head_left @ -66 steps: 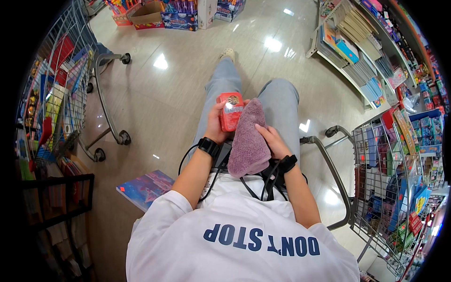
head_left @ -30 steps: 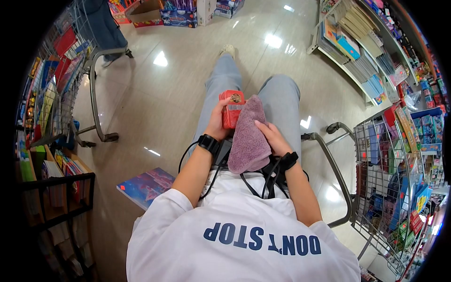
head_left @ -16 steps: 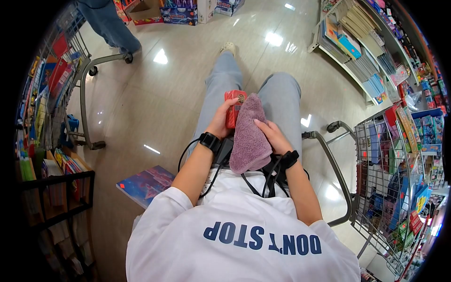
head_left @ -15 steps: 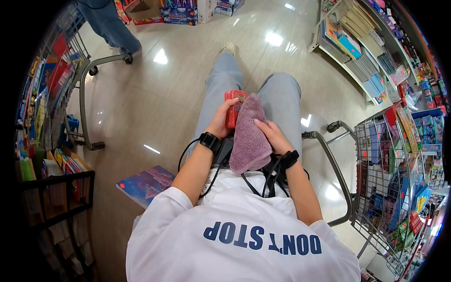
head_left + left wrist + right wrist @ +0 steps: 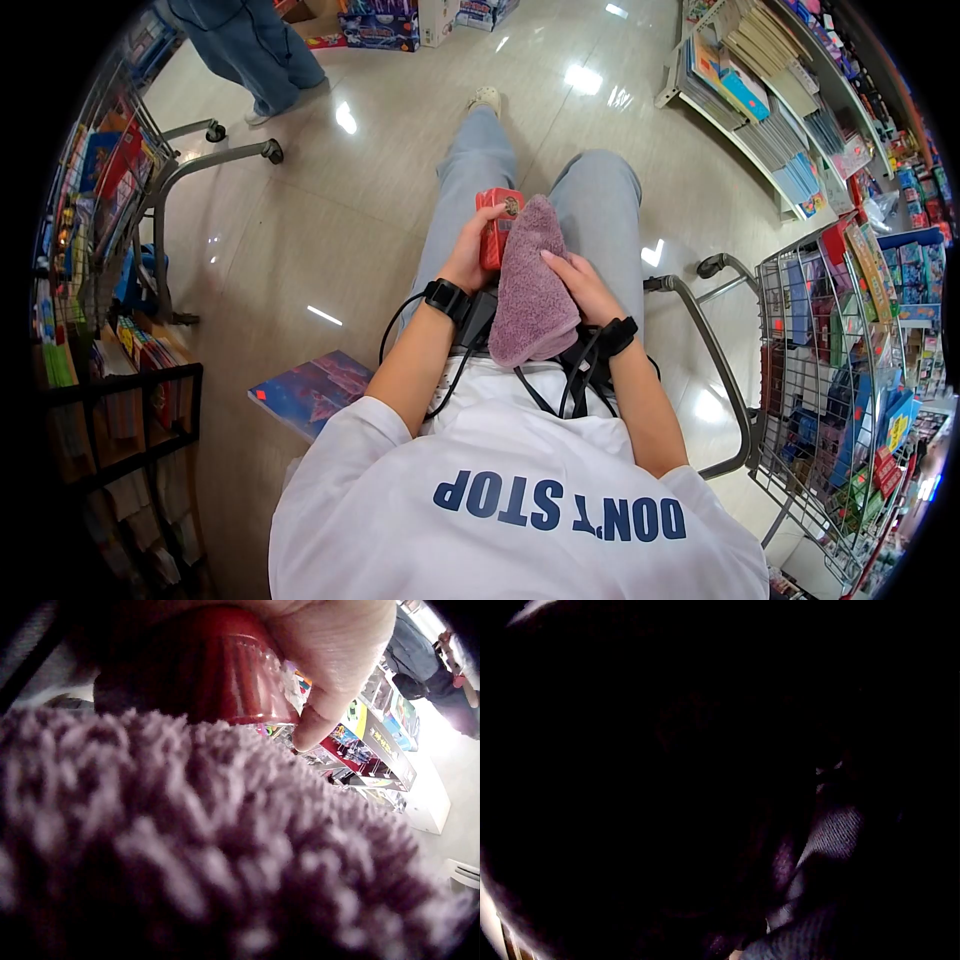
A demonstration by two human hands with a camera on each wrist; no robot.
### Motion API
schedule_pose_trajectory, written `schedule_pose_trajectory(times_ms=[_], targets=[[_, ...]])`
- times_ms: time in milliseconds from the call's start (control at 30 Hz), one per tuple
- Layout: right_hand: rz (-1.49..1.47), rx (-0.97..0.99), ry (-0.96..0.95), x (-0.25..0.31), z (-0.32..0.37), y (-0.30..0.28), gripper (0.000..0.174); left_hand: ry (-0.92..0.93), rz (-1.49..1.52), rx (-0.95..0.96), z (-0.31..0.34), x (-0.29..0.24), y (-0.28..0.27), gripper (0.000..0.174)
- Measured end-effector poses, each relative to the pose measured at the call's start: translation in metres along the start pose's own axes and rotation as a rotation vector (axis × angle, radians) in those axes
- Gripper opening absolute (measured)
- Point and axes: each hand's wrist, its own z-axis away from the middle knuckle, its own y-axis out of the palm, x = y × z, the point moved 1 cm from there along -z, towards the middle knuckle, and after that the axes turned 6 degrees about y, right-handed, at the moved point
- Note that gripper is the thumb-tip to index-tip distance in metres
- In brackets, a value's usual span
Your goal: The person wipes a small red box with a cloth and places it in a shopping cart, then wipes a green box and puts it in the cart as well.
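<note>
In the head view my left hand (image 5: 468,252) grips a red container (image 5: 494,232) above the lap, thumb across its top by a round dark emblem. A purple fluffy cloth (image 5: 530,290) hangs beside it, overlapping its right side. My right hand (image 5: 590,289) pinches that cloth, thumb on its face and the other fingers hidden behind. The left wrist view has the red container (image 5: 232,667) under the left hand (image 5: 334,656), with the cloth (image 5: 187,832) filling the lower part. Nearly everything is dark in the right wrist view.
Wire carts of goods stand at left (image 5: 110,190) and right (image 5: 820,380). A picture book (image 5: 315,388) lies on the floor (image 5: 400,110) left of the lap. A shelf of books (image 5: 745,110) is at upper right, a black rack (image 5: 125,385) at lower left. A person's legs (image 5: 250,50) show at upper left.
The red container has tilted and shifted slightly right, partly behind the cloth, and the thumb now lies over its top. The left cart has moved left, and another person's legs have come into view.
</note>
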Motion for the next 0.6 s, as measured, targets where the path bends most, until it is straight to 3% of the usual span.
schedule_pose_trajectory(times_ms=[600], targets=[[0.000,-0.003,0.020,0.0036,0.0034,0.0027,0.050,0.037,0.021,-0.006,-0.0027,0.0013,-0.0055,0.034]])
